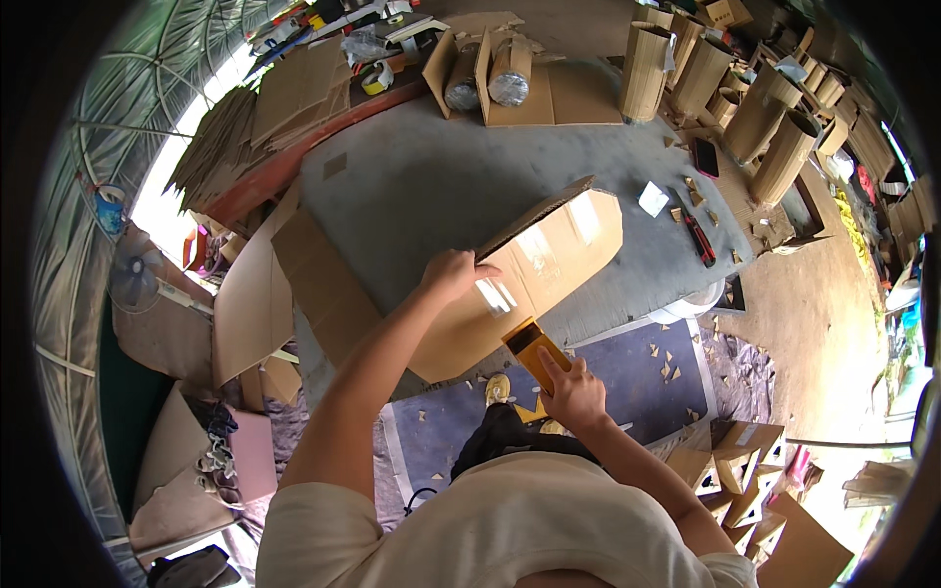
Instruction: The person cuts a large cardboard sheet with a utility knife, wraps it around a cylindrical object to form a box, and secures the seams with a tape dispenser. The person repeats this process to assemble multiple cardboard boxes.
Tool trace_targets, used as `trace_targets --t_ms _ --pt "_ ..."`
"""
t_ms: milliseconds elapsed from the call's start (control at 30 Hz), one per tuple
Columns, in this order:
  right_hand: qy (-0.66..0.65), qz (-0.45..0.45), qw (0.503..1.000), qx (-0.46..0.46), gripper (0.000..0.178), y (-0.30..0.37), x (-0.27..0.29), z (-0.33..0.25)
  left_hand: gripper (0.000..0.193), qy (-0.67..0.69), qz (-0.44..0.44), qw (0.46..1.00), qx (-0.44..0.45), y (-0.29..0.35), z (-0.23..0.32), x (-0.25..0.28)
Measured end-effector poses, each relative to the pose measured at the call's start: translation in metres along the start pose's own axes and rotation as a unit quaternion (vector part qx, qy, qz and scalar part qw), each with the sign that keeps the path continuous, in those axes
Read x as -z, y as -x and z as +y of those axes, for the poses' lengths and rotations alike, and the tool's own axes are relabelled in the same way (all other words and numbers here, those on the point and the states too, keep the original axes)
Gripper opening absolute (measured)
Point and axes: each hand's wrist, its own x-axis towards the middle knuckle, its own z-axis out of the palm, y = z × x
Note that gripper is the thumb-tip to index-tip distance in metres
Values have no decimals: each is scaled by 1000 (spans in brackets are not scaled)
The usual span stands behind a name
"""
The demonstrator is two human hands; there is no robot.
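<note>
A long folded cardboard piece [549, 257] with cut corners is held tilted at the near edge of the grey table. Shiny pale strips like clear tape lie across its face. My left hand [453, 275] grips its upper edge, thumb on the front face and fingers behind, mostly hidden. My right hand [576, 394] is closed round a yellow-orange, box-shaped hand tool [537, 357] with a dark recess at its top. The tool's tip is at the cardboard's lower edge; whether it touches cannot be told. Another flat cardboard sheet [328, 279] lies to the left.
On the grey table [412, 176], a red-and-black cutter [699, 240], a dark phone [706, 158] and cardboard scraps lie at the right. Cardboard tubes [647, 71] stand at the back right. Stacked sheets [250, 132] fill the far left. Opened boxes [745, 451] lie at the lower right.
</note>
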Motion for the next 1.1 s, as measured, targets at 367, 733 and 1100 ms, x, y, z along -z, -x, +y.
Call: trace_targets --t_ms 367,733,1100 --pt "88 -183 979 -14 21 -79 8 -55 76 -320 249 913 -45 17 7 -44" --pt "32 -195 980 9 27 -47 20 -39 88 -323 169 925 -105 47 22 -45" --pt "-176 179 964 90 61 15 46 -94 38 847 -109 514 78 152 -10 8"
